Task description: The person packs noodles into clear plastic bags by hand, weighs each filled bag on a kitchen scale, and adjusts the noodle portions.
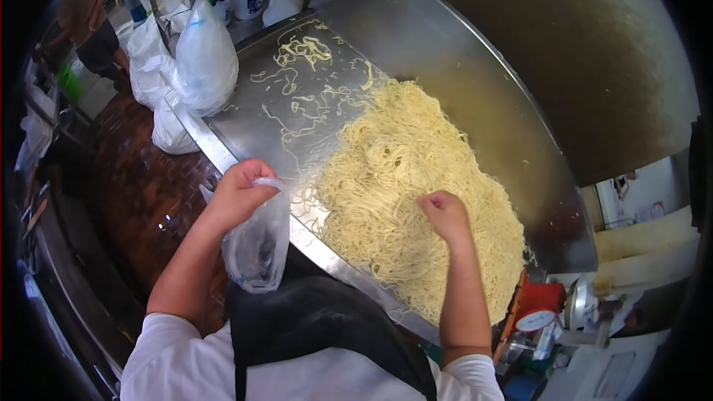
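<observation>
A clear plastic bag [260, 245] hangs from my left hand [245, 191], whose fingers are closed on its upper edge. The bag looks thin and hangs limp in front of the table's near edge. Over the large heap of yellow noodles [401, 156] is my right hand [445, 215], with its fingers curled closed. Whether strands are caught in those fingers cannot be made out. The noodles lie on a metal table [252, 122] with a raised back wall.
Loose noodle strands [304, 50] are scattered on the table's far left. A full white plastic bag [206, 59] stands at its left corner, among other bags. To the right are a red scale [538, 301] and clutter. Another person [89, 22] stands at the far left.
</observation>
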A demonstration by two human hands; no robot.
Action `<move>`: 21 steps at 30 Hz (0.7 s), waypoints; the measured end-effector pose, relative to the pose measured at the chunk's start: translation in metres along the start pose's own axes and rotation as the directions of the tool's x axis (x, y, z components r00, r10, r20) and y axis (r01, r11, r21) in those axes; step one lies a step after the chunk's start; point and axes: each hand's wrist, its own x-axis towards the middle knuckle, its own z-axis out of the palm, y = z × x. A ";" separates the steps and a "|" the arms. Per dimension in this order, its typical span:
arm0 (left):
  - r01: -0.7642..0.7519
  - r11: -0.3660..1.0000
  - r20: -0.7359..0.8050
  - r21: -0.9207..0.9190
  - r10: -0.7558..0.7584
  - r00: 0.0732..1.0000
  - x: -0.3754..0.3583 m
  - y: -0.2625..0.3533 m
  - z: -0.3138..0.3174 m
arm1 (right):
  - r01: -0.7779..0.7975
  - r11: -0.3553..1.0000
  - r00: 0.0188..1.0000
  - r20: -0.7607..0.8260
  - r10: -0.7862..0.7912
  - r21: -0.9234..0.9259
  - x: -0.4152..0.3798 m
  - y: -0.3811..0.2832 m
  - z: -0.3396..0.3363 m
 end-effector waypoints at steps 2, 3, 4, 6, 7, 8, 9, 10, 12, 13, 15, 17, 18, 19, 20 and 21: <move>0.000 1.000 0.032 -0.013 0.000 0.999 0.004 0.002 0.005 | -0.084 0.962 0.994 0.046 0.099 -0.260 0.000 -0.030 0.018; -0.003 1.000 0.045 -0.012 0.004 0.999 0.006 0.001 0.008 | -0.060 0.963 0.997 0.030 0.070 -0.263 0.001 -0.028 0.033; -0.010 1.000 0.058 -0.012 0.011 0.998 0.008 0.000 0.011 | -0.036 0.963 0.999 0.011 0.040 -0.268 0.008 -0.018 0.052; 0.008 1.000 0.069 -0.023 -0.006 0.998 0.010 0.000 0.013 | -0.068 0.997 0.995 0.072 0.071 -0.041 0.019 -0.005 0.065; 0.021 0.999 0.074 -0.030 -0.019 0.997 0.010 -0.001 0.014 | -0.146 0.971 0.979 0.166 0.115 0.189 0.022 -0.005 0.064; 0.021 1.000 0.075 -0.017 -0.020 0.997 0.010 -0.004 0.014 | -0.237 0.886 0.954 0.267 0.136 0.398 0.022 -0.003 0.061; 0.019 1.000 0.075 -0.005 -0.018 0.997 0.011 -0.008 0.012 | -0.308 0.762 0.932 0.342 0.121 0.569 0.019 0.001 0.052; 0.012 1.000 0.072 0.006 -0.013 0.997 0.012 -0.011 0.011 | -0.374 0.602 0.909 0.408 0.087 0.705 0.010 -0.008 0.029; 0.020 1.000 0.067 -0.016 -0.019 0.998 0.011 -0.011 0.009 | -0.366 0.374 0.916 0.402 -0.020 0.852 -0.006 -0.014 -0.015; 0.026 0.999 0.063 -0.025 -0.025 0.998 0.009 -0.011 0.008 | -0.295 0.326 0.940 0.335 -0.072 0.898 -0.018 -0.010 -0.035; 0.024 1.000 0.057 -0.006 -0.023 0.998 0.008 -0.011 0.003 | -0.131 0.189 0.941 0.182 -0.284 0.973 -0.046 -0.005 -0.079; 0.029 1.000 0.048 0.008 -0.030 0.998 0.008 -0.010 0.001 | 0.012 0.196 0.876 0.084 -0.474 0.981 -0.072 -0.015 -0.123; 0.038 0.999 0.042 0.013 -0.038 0.998 0.009 -0.009 0.000 | 0.059 0.191 0.872 0.042 -0.487 0.980 -0.080 -0.021 -0.139; 0.046 0.999 0.035 0.018 -0.046 0.998 0.009 -0.008 -0.001 | 0.107 0.186 0.866 0.000 -0.500 0.977 -0.086 -0.027 -0.150; 0.041 0.999 0.035 0.013 -0.042 0.999 0.009 -0.006 0.000 | 0.144 0.331 0.877 0.035 -0.479 0.933 -0.089 -0.033 -0.160; 0.037 0.999 0.032 0.009 -0.037 0.999 0.010 -0.002 0.002 | 0.176 0.468 0.889 0.065 -0.454 0.866 -0.089 -0.042 -0.168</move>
